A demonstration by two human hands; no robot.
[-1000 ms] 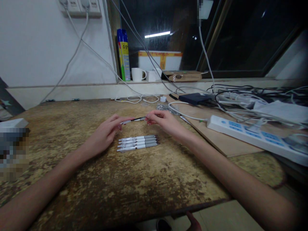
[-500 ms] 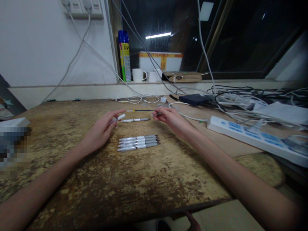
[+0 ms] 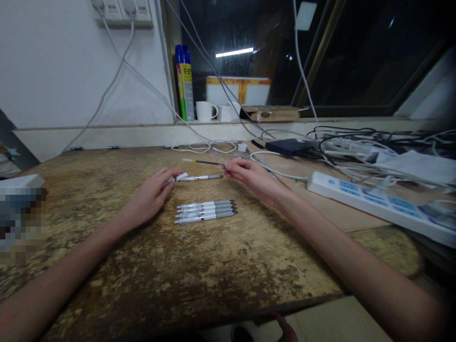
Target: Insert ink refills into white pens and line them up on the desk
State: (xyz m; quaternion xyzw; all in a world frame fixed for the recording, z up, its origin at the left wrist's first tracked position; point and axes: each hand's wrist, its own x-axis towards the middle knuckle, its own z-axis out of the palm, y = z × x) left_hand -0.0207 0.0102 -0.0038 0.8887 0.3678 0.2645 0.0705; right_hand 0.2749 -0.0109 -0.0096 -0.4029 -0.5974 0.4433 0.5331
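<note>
Between its thumb and fingers my left hand (image 3: 156, 192) grips a white pen barrel (image 3: 182, 176), whose open end points right. My right hand (image 3: 245, 173) pinches the right end of a thin pen refill (image 3: 206, 162), dark with a yellowish and clear left part. The refill reaches left above the table. Just below it a white and grey pen (image 3: 204, 178) lies crosswise between the hands. Nearer to me rests a row of several white and grey pens (image 3: 206, 212), side by side. Small parts under my right fingers are too hidden to name.
A white power strip (image 3: 377, 204) and tangled cables (image 3: 342, 142) occupy the right side. A dark flat box (image 3: 290, 147) lies behind my right hand. On the sill stand a spray can (image 3: 184, 85) and a white mug (image 3: 204, 111). The worn wooden table (image 3: 171, 275) has a front edge.
The refill in my right hand has shifted slightly left and tilted, its left end now higher. My left hand has turned a little with the barrel. The pens on the table have stayed put.
</note>
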